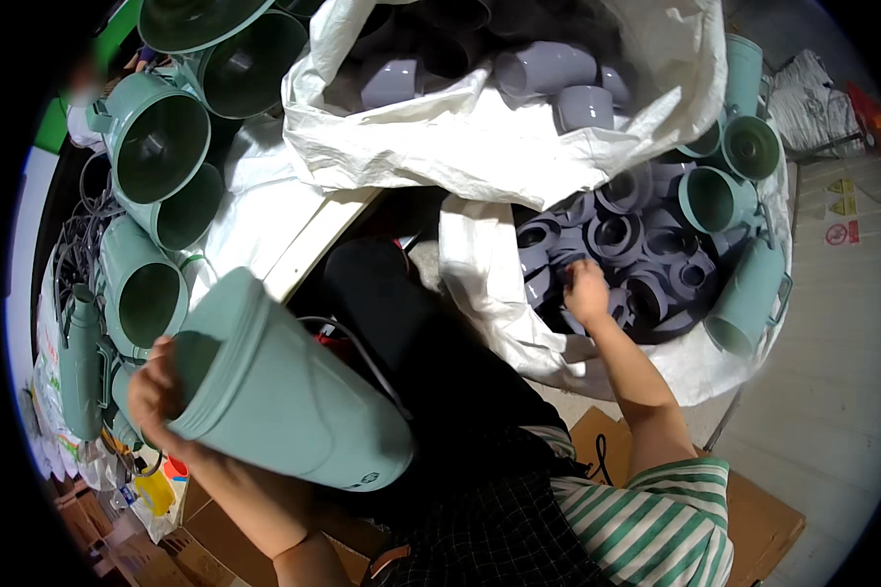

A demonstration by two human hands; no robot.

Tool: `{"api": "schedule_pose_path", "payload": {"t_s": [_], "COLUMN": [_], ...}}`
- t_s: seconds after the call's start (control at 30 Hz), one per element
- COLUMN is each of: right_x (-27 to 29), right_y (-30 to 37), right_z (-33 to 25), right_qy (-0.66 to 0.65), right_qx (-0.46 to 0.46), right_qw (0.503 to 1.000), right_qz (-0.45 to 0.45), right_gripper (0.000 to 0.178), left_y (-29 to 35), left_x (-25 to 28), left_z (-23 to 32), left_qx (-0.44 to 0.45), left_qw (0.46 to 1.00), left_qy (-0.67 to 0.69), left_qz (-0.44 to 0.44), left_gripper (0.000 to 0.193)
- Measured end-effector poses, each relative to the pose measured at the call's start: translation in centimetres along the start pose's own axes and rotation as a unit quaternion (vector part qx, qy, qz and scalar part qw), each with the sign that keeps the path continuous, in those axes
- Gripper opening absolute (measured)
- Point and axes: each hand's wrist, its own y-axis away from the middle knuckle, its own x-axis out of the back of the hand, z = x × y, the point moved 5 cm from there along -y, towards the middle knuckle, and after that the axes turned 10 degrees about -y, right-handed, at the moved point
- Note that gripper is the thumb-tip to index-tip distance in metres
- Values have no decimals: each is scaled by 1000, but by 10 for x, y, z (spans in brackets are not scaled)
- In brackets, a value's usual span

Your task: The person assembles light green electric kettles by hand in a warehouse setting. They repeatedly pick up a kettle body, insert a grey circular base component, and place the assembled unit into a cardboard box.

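Observation:
My left hand [155, 393] is closed on the rim of a large sage-green tumbler [299, 396], some fingers inside its open mouth. The tumbler lies tilted across my lap, its mouth toward the upper left and its base toward the lower right. On the right, my right hand [587, 292] reaches into a white woven sack full of grey-purple plastic parts [646, 245], ring-shaped and lid-like. Its fingers are bent together among the parts; whatever is between them is hidden.
Several green tumblers [162, 137] with handles are stacked at the left. Ahead stands a second white sack [392, 161] of grey-purple cups [548, 70]. More green tumblers [749, 298] lie along the right sack's edge. Cardboard [764, 519] lies at lower right.

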Motion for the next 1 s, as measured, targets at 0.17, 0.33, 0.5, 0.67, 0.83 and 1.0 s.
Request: {"api": "schedule_pose_path", "payload": {"t_s": [0.17, 0.33, 0.5, 0.67, 0.83, 1.0], "right_x": [-90, -143, -53, 86, 134, 79], "right_y": [-51, -65, -36, -34, -35, 46], "right_z": [-13, -29, -63, -209, -393, -497], "right_qy": [-11, 306, 243, 102, -726, -526], "right_qx": [75, 56, 147, 248, 75, 321], "right_qw": [994, 865, 914, 946, 660, 702], "right_qz": [-76, -393, -289, -183, -177, -358], "right_gripper": [54, 68, 67, 55, 43, 103], "left_y": [-6, -21, -14, 5, -9, 0], "left_x": [-5, -20, 26, 16, -26, -9], "left_z": [-18, 5, 28, 0, 5, 50], "left_qx": [18, 50, 4, 99, 204, 187], "left_qw": [988, 989, 997, 992, 972, 976], "left_qy": [-151, -136, -73, -60, -79, -67], "left_qz": [37, -6, 32, 57, -91, -93], "left_gripper": [49, 43, 43, 43, 122, 129]}}
